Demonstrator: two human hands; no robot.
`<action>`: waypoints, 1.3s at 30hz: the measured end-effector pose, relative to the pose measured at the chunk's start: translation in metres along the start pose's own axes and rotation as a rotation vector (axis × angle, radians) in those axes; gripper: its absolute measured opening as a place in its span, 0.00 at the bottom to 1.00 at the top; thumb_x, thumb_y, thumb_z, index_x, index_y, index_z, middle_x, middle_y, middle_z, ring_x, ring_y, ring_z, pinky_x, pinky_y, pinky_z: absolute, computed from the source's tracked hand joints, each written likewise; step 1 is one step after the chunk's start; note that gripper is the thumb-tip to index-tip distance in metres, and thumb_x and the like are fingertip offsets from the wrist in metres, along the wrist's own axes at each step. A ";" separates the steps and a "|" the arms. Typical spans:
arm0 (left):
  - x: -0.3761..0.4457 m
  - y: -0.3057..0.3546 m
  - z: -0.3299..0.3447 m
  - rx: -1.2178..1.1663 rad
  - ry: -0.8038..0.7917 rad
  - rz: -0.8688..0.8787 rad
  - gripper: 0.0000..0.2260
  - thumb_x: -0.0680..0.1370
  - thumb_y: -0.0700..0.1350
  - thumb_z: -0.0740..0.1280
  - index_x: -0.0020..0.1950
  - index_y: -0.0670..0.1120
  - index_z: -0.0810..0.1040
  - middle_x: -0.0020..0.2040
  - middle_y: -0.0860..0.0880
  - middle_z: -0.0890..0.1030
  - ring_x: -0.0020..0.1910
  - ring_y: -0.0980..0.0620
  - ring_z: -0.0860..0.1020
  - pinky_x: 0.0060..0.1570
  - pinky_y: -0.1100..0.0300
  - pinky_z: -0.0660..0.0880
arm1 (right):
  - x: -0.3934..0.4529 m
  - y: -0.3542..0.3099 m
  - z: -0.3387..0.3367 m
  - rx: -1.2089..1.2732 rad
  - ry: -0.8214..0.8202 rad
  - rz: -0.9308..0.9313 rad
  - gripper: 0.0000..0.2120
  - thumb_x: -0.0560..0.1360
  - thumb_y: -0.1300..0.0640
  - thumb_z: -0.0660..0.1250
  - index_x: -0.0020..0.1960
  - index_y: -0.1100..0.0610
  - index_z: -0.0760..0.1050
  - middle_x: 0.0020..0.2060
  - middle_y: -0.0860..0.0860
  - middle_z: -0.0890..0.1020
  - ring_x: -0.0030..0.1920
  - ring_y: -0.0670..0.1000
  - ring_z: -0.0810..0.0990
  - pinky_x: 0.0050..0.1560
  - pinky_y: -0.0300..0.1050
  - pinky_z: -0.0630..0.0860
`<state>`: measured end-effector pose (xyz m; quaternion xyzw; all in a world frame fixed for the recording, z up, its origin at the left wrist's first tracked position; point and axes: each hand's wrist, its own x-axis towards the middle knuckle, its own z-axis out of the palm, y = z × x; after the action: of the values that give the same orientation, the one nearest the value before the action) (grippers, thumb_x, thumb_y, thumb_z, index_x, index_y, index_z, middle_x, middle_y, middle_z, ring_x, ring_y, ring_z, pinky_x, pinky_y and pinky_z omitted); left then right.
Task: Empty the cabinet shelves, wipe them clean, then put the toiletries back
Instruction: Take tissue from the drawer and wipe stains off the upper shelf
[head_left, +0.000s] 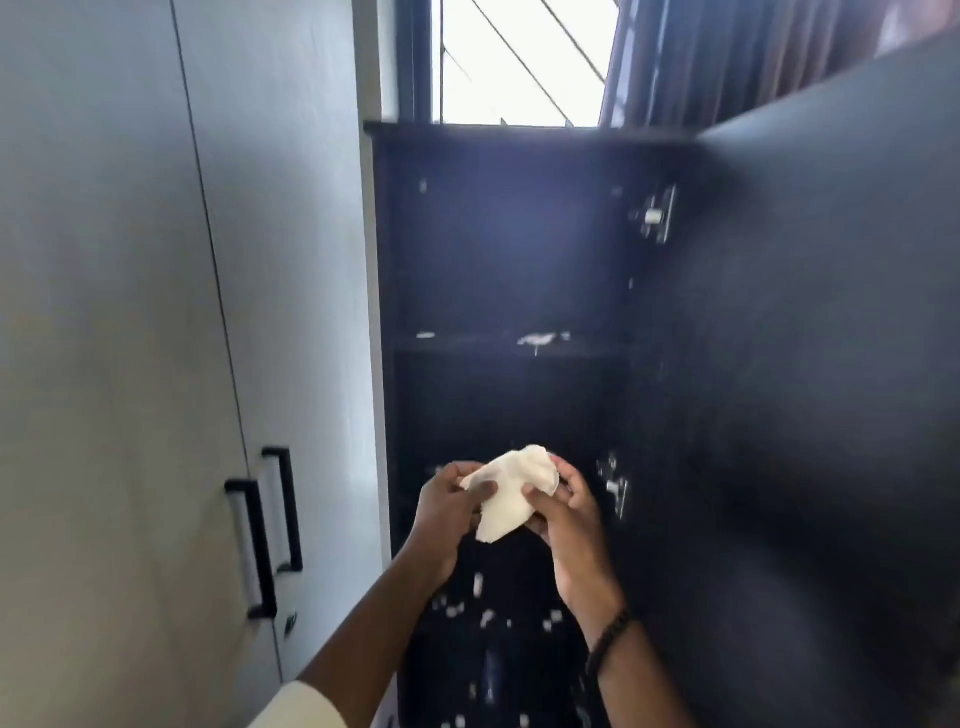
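A tall dark cabinet (498, 156) stands open in front of me. Its upper shelf (467, 340) carries only a few small white scraps (540, 339). Both my hands hold a crumpled white cloth (511, 493) in front of the middle compartment. My left hand (447, 506) pinches its left edge with thumb and fingers. My right hand (563, 506) grips its right side. Lower down, several small white bits (478, 584) show in the dark, and I cannot tell what they are. No toiletries are visible on the shelves.
The cabinet's dark door (805, 364) hangs open at the right, with metal hinges (655, 213) on its inner side. Pale wardrobe doors with black handles (260, 540) fill the left. A bright window (519, 62) and a curtain (727, 57) sit above.
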<state>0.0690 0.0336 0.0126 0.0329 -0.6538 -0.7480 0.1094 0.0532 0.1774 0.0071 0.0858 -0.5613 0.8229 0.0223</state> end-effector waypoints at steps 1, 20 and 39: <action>0.004 0.011 0.002 0.020 0.003 0.021 0.07 0.76 0.37 0.69 0.53 0.42 0.80 0.48 0.40 0.83 0.44 0.45 0.81 0.42 0.52 0.77 | 0.003 -0.009 0.004 0.003 -0.040 -0.010 0.16 0.77 0.65 0.65 0.62 0.53 0.76 0.53 0.51 0.84 0.53 0.50 0.83 0.48 0.44 0.80; 0.115 0.140 0.057 -0.117 -0.315 0.286 0.09 0.80 0.42 0.65 0.60 0.44 0.76 0.49 0.46 0.84 0.47 0.49 0.83 0.52 0.54 0.80 | 0.125 -0.134 0.026 -0.434 0.070 -0.533 0.16 0.73 0.66 0.71 0.55 0.48 0.77 0.47 0.48 0.85 0.47 0.51 0.84 0.47 0.56 0.82; 0.200 0.167 0.057 0.200 -0.316 0.291 0.10 0.79 0.42 0.67 0.59 0.50 0.80 0.49 0.50 0.83 0.44 0.56 0.79 0.47 0.60 0.77 | 0.203 -0.167 0.039 -0.556 -0.104 -0.438 0.11 0.77 0.64 0.68 0.57 0.55 0.82 0.49 0.51 0.86 0.51 0.49 0.84 0.57 0.45 0.79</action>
<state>-0.1171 0.0272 0.2045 -0.1683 -0.7315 -0.6518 0.1085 -0.1201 0.1904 0.2083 0.2362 -0.7324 0.6090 0.1920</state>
